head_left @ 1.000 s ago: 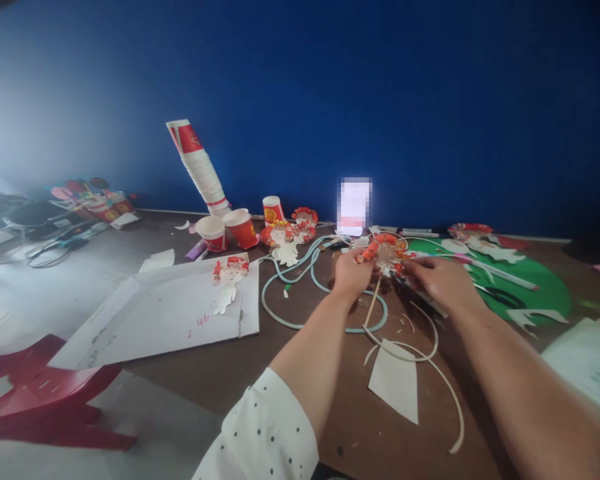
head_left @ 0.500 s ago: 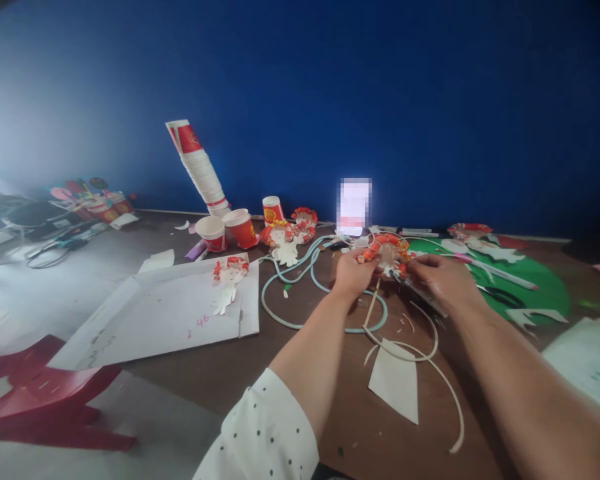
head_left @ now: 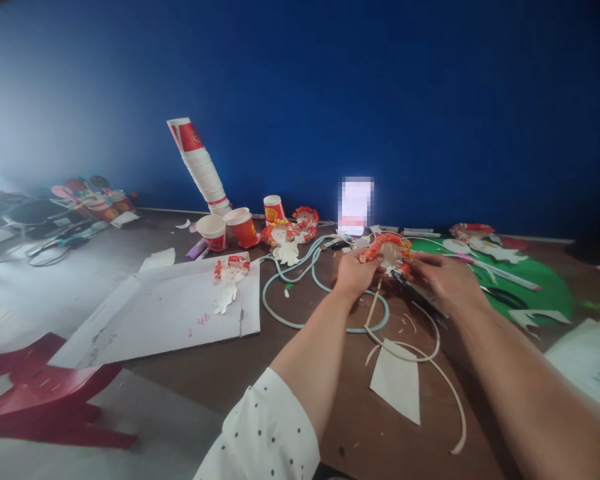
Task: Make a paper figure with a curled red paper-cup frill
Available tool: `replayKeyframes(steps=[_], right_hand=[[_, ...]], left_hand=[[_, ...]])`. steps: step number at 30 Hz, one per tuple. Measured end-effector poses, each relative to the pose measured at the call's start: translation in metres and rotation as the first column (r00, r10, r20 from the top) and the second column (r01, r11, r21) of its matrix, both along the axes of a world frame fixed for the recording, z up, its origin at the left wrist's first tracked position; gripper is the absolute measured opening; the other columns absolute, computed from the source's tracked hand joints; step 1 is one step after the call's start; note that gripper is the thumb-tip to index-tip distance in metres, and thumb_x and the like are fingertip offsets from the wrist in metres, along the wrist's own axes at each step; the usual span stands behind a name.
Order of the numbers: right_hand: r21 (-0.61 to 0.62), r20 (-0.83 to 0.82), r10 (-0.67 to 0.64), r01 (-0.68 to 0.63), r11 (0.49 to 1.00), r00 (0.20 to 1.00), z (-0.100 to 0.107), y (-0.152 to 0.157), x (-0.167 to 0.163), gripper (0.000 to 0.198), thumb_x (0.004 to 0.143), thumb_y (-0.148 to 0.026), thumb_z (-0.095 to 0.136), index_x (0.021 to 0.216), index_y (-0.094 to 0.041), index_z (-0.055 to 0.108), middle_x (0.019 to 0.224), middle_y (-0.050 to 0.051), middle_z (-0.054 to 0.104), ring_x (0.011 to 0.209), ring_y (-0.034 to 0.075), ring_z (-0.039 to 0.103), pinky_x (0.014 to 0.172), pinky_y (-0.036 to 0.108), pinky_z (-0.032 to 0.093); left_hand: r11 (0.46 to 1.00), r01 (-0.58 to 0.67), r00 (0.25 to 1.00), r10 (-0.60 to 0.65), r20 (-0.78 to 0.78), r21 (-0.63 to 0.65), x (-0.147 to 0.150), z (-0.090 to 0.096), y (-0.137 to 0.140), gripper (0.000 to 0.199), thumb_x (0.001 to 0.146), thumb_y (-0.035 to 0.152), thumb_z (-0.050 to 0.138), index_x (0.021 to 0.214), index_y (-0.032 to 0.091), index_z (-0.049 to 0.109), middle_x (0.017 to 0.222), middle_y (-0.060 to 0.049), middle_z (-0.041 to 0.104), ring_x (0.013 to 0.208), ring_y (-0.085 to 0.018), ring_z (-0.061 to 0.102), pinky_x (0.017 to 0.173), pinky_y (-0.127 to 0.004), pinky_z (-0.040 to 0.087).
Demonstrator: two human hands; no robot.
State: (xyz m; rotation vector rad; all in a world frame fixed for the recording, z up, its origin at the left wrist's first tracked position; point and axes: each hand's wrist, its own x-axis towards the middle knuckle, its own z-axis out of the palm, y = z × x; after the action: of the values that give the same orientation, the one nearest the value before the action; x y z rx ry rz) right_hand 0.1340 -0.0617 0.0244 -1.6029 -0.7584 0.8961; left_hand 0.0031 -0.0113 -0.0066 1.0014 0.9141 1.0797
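Note:
Between my hands is a cut paper cup craft (head_left: 389, 252), with curled red and orange strips around its rim and white cut pieces at its lower edge. My left hand (head_left: 356, 272) grips its left side, fingers closed and thumb on top. At its right edge my right hand (head_left: 443, 280) pinches the curled strips; the fingertips are partly hidden. A dark, slim object (head_left: 405, 283) lies just below the craft, too blurred to name. Similar paper crafts sit nearby, one (head_left: 284, 243) behind to the left and another (head_left: 230, 273) on a white board (head_left: 170, 320).
Paper cups (head_left: 213, 233) and a leaning cup stack (head_left: 203, 170) stand back left. A lit phone (head_left: 356, 207) leans at the blue wall. Coiled cables (head_left: 280, 317) and a paper scrap (head_left: 397, 380) lie in front. Scissors (head_left: 505, 298) and a marker (head_left: 510, 277) rest on a green disc (head_left: 550, 280).
Both hands keep hold of the paper cup craft in nearly the same place. The whole view has shifted very slightly; nothing is let go.

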Motion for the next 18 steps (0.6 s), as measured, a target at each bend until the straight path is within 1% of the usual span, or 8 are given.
replayKeyframes(steps=[3,7,10,11,13,15,18], right_hand=[[-0.042,0.041,-0.025,0.026,0.999,0.999,0.004,-0.002,-0.002,0.014,0.063,-0.015,0.07,0.076,-0.02,0.068,0.074,0.005,0.07,0.068,0.02,0.066,0.06,0.028,0.054],[-0.03,0.096,-0.023,0.026,0.999,0.995,0.005,-0.002,0.0,0.012,0.062,-0.017,0.071,0.073,-0.019,0.068,0.076,0.006,0.07,0.065,0.019,0.064,0.057,0.028,0.052],[-0.063,0.252,0.002,0.014,0.998,0.968,-0.001,0.0,0.008,0.013,0.063,-0.024,0.072,0.073,-0.016,0.069,0.07,0.006,0.069,0.061,0.018,0.061,0.054,0.028,0.048],[-0.08,0.295,0.012,0.013,0.997,0.955,-0.003,0.0,0.011,0.016,0.062,-0.027,0.073,0.073,-0.017,0.069,0.067,0.005,0.067,0.058,0.017,0.06,0.053,0.027,0.046],[-0.092,0.358,0.05,-0.018,0.996,0.932,-0.007,0.001,0.016,0.02,0.063,-0.033,0.072,0.077,-0.019,0.07,0.063,0.002,0.066,0.054,0.015,0.057,0.05,0.027,0.042],[-0.099,0.415,0.082,-0.045,0.994,0.906,-0.008,0.001,0.018,0.023,0.062,-0.038,0.073,0.076,-0.02,0.07,0.061,0.002,0.065,0.051,0.015,0.054,0.048,0.027,0.039],[-0.072,0.386,0.089,-0.066,0.995,0.918,-0.007,0.001,0.018,0.024,0.061,-0.041,0.075,0.07,-0.019,0.069,0.054,0.003,0.061,0.047,0.013,0.048,0.046,0.028,0.034]], left_hand=[[1.0,0.006,1.0,-0.006,0.004,0.006,-0.001,0.0,0.0,0.022,0.069,0.025,0.073,0.087,0.014,0.067,0.059,0.001,0.06,0.064,-0.015,0.063,0.072,-0.034,0.055],[1.0,0.008,1.0,-0.008,0.002,0.016,-0.002,0.0,0.0,0.018,0.07,0.024,0.072,0.084,0.014,0.067,0.057,0.002,0.058,0.061,-0.015,0.062,0.07,-0.033,0.055],[1.0,0.011,1.0,-0.011,0.003,0.022,-0.002,0.0,-0.001,0.013,0.071,0.021,0.07,0.081,0.014,0.066,0.055,0.002,0.058,0.059,-0.014,0.061,0.069,-0.032,0.055],[1.0,0.01,1.0,-0.01,0.0,0.02,-0.003,0.001,-0.001,0.011,0.071,0.02,0.07,0.08,0.015,0.066,0.055,0.002,0.058,0.059,-0.014,0.061,0.069,-0.032,0.055],[1.0,0.007,1.0,-0.006,-0.006,0.016,-0.003,0.001,-0.001,0.01,0.071,0.019,0.07,0.079,0.015,0.066,0.054,0.002,0.058,0.059,-0.014,0.061,0.069,-0.032,0.055],[1.0,0.001,1.0,-0.001,-0.004,0.017,-0.003,0.002,-0.001,0.009,0.07,0.018,0.07,0.078,0.015,0.066,0.055,0.002,0.058,0.058,-0.014,0.061,0.069,-0.032,0.054],[1.0,0.004,1.0,-0.004,0.005,0.022,-0.003,0.002,-0.001,0.01,0.069,0.019,0.071,0.076,0.015,0.065,0.056,0.002,0.058,0.057,-0.014,0.06,0.069,-0.033,0.054]])
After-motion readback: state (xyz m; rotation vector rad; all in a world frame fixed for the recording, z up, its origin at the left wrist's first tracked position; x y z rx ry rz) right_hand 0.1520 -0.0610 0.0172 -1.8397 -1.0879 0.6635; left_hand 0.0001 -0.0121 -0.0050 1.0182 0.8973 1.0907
